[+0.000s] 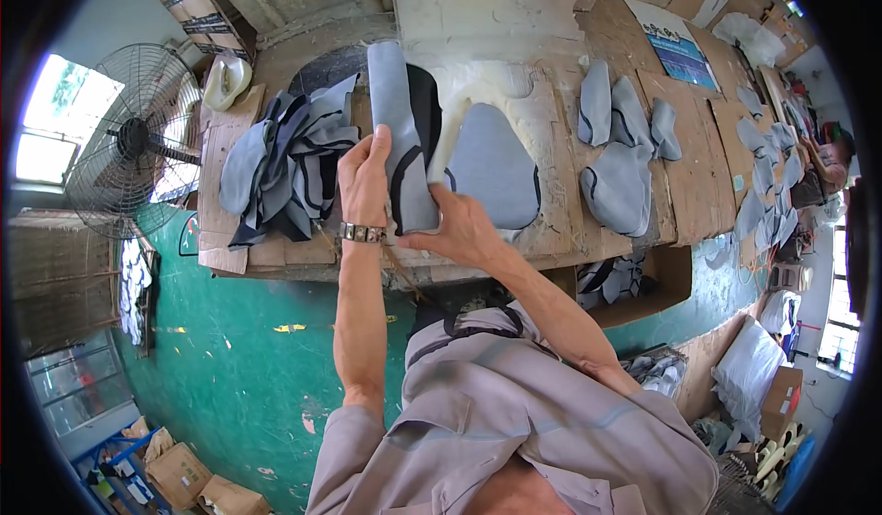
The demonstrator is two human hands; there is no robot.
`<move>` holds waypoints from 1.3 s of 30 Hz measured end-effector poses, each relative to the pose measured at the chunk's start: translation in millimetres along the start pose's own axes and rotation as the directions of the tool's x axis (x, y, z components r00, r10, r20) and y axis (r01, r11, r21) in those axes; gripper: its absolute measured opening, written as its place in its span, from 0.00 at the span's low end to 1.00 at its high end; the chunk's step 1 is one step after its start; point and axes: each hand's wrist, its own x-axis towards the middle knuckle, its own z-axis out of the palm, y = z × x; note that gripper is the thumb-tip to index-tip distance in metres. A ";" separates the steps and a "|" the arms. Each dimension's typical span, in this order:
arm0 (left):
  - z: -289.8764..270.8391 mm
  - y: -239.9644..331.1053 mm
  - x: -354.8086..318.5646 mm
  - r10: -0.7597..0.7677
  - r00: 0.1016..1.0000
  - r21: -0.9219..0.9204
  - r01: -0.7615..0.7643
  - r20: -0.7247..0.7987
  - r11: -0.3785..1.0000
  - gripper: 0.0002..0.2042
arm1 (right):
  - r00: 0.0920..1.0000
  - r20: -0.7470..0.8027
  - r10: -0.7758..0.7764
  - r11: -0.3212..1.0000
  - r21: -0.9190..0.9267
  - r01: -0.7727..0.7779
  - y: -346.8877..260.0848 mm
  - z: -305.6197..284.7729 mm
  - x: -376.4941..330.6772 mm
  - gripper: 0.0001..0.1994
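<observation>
A long grey fabric piece with black trim [393,115] is held up over the near middle of the work table. My left hand [365,184] grips its left edge, thumb lying up along the cloth. At its lower end, my right hand [462,228] pinches the piece between thumb and fingers. Just right of it, a rounded grey panel with a dark edge [493,166] lies flat on a cream-stained part of the table. To the left is a loose heap of grey and black fabric pieces [299,161]. Behind the held piece, a dark rounded shape [424,101] is partly hidden.
Cardboard covers the table [684,166]. Several shaped grey fabric pieces [617,189] lie on its right side. A cream moulded piece [227,83] sits at the far left corner, near a large wire-caged fan [133,138]. Below the table's right side stands an open cardboard box [666,281]. Another person [831,161] is at far right.
</observation>
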 end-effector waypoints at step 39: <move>19.0 -227.0 -52.3 -0.416 0.870 -0.593 0.487 0.264 0.641 0.09 | 0.598 0.043 0.801 0.165 0.943 -0.290 226.3 -21.1 -72.2 0.08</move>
